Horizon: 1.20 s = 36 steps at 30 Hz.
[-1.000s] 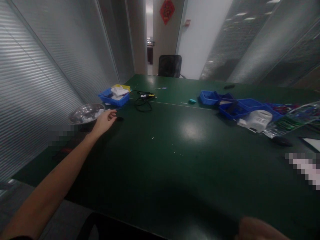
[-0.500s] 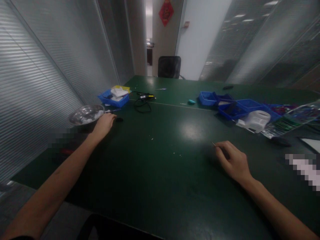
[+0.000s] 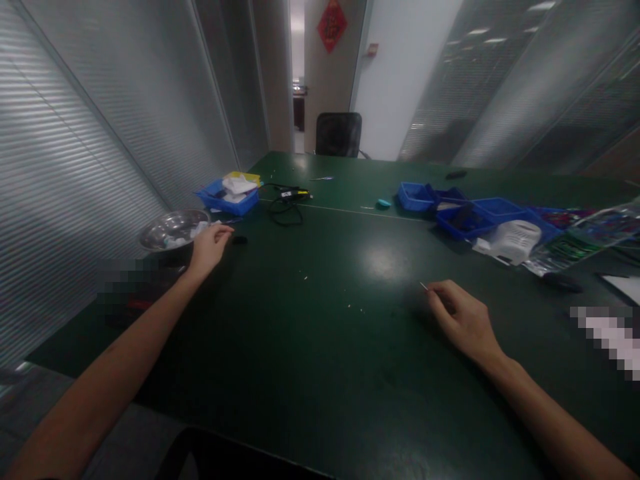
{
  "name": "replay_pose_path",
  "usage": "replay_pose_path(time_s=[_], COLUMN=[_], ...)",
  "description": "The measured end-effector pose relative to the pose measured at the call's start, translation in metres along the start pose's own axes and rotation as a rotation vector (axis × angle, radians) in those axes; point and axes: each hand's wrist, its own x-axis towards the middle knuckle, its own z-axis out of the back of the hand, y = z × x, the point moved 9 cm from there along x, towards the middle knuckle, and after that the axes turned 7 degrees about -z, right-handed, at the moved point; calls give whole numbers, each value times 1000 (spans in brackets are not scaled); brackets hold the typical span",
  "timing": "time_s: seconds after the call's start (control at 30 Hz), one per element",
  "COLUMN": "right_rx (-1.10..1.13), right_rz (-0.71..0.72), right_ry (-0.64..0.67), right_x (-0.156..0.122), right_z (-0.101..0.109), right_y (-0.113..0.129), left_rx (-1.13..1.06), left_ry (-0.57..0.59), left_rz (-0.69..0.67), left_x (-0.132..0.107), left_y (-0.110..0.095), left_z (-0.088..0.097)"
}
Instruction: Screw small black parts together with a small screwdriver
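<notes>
Beside the right rim of a metal bowl [image 3: 150, 235], my left hand [image 3: 209, 250] is held with its fingertips pinched together. Whatever is in that pinch, if anything, is too small to make out. White crumpled bits [image 3: 199, 228] lie in the bowl, partly behind the hand. A small black object [image 3: 240, 241] rests on the table just right of those fingertips. Over on the right, my right hand [image 3: 463, 319] is closed, thumb against forefinger. A thin pale stick [image 3: 424, 287] pokes out of its grip toward the left, just over the tabletop.
The dark green table [image 3: 300, 360] carries several tiny pale crumbs [image 3: 349, 307] between the hands. A blue basket [image 3: 230, 203] and black cable [image 3: 286, 221] lie beyond my left hand. Blue trays [image 3: 416, 198], a white plastic device [image 3: 515, 241] and a black mouse [image 3: 563, 283] stand at right.
My right hand has shifted slightly left, and the stick in it shows a little more. The left hand stays beside the bowl with only a slight change of pose.
</notes>
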Motion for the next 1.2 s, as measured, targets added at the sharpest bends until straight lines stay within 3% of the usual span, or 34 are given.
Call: replay_pose_path(time_s=[0.5, 0.83, 1.0, 1.2], right_rx=[0, 11, 27, 21], right_rz=[-3, 2, -21, -27], right_ry=[17, 10, 25, 36], right_x=[0, 1, 2, 1], right_z=[-2, 2, 1, 0], right_y=[-4, 4, 3, -1], left_rx=[-249, -320, -331, -101], left_ry=[-94, -72, -22, 41], left_rz=[127, 186, 156, 9], left_x=[1, 0, 1, 4], left_y=[21, 23, 20, 12], left_z=[1, -3, -6, -7])
